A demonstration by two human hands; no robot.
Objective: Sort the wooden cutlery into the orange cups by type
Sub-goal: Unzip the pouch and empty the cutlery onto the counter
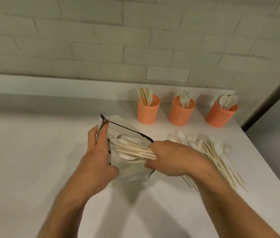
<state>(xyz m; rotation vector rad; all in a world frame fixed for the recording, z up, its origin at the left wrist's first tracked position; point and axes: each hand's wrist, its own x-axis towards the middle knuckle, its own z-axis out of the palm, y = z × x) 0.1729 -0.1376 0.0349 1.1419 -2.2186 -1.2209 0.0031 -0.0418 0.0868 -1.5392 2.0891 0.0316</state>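
Left hand (99, 152) grips the bag (127, 134) open; right hand (168, 158) clutches a mixed bundle (134, 151) at its mouth; cups (147, 111) stand behind; handles may snag the rim, spilling pieces.

Wooden cutlery (221, 157) heaped near orange cups (181, 111)

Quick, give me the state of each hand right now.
Left hand: closed, holding the edge of the clear bag.
Right hand: closed, holding a bundle of wooden cutlery at the bag's mouth.
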